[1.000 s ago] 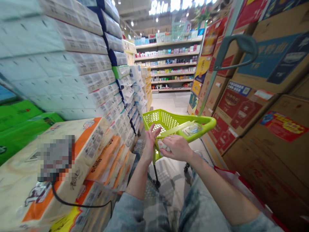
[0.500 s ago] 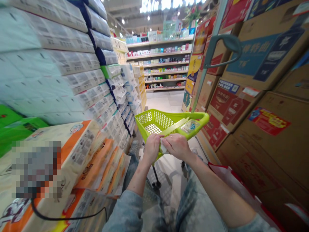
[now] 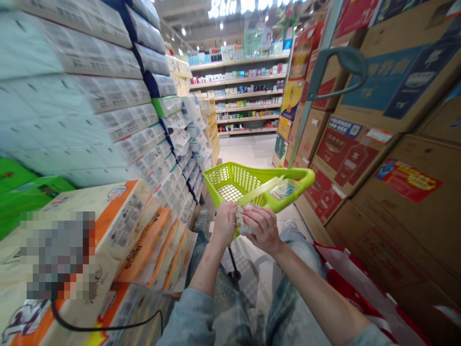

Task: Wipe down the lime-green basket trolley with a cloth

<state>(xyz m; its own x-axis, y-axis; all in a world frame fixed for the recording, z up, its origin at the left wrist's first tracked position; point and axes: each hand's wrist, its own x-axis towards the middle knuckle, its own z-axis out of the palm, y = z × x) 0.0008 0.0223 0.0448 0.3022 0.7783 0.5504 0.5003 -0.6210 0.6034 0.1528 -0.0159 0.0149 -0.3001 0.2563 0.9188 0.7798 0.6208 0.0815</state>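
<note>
In the head view, both of my hands are closed on a crumpled white wipe or cloth (image 3: 243,225) with faint yellowish marks. My left hand (image 3: 224,225) grips its left side. My right hand (image 3: 264,228) curls its fingers over the right part, hiding much of it. Just beyond and partly behind my hands is a lime-green shopping trolley (image 3: 248,174) with a perforated basket and a loop handle towards the right. A clear label holder (image 3: 285,189) is set in it. I cannot tell whether the wipe touches the trolley.
Packs of tissue paper (image 3: 118,91) rise on the left, with a blurred-out item and black cable (image 3: 108,328) on a nearer pack. Cardboard cartons (image 3: 392,206) line the right behind a post with a grey hook (image 3: 338,72). A red-and-white bag (image 3: 356,283) lies below; stocked shelves (image 3: 248,108) stand ahead.
My right hand has shifted its grip, its fingers now folding over the wipe, and more of the wipe shows between my hands. The view has moved slightly; the trolley stays nearly in place.
</note>
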